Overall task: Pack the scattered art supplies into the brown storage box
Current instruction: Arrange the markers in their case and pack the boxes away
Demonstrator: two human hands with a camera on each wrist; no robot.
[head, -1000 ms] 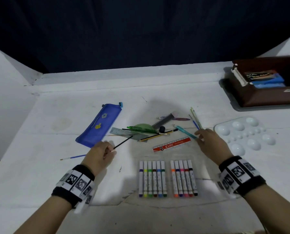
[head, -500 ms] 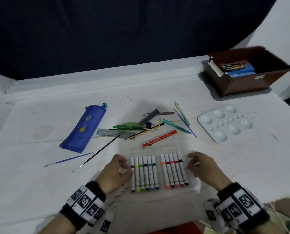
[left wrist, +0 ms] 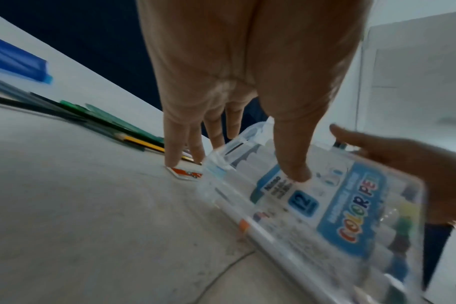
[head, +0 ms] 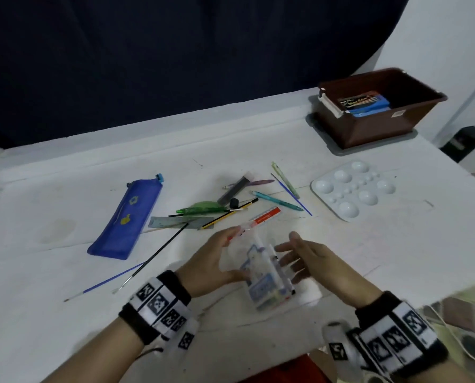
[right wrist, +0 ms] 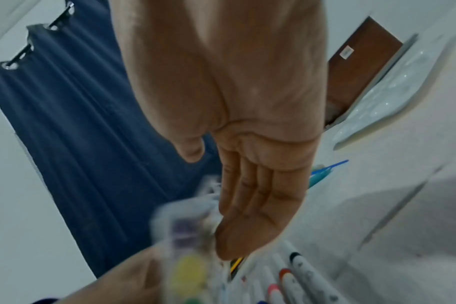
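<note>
A clear case of colour markers (head: 266, 280) stands tilted on the table, folded almost closed between my palms. My left hand (head: 217, 258) lies flat against its left face. In the left wrist view the thumb presses the printed label (left wrist: 351, 216) and the straight fingertips (left wrist: 172, 156) touch a red ruler (left wrist: 188, 174). My right hand (head: 305, 258) is flat with straight fingers against the right half, where markers (right wrist: 273, 283) show. The brown storage box (head: 380, 128) sits far right, holding a blue packet.
A white palette (head: 352, 189) lies below the box. Pens, a pencil, rulers and a green protractor (head: 203, 205) are scattered mid-table. A blue pencil case (head: 125, 219) and two thin brushes (head: 153, 255) lie to the left. The table's edge is near my wrists.
The marker case lay open and flat with a hand at each side. Both halves have swung up toward each other, and the case now stands on edge between my palms.
</note>
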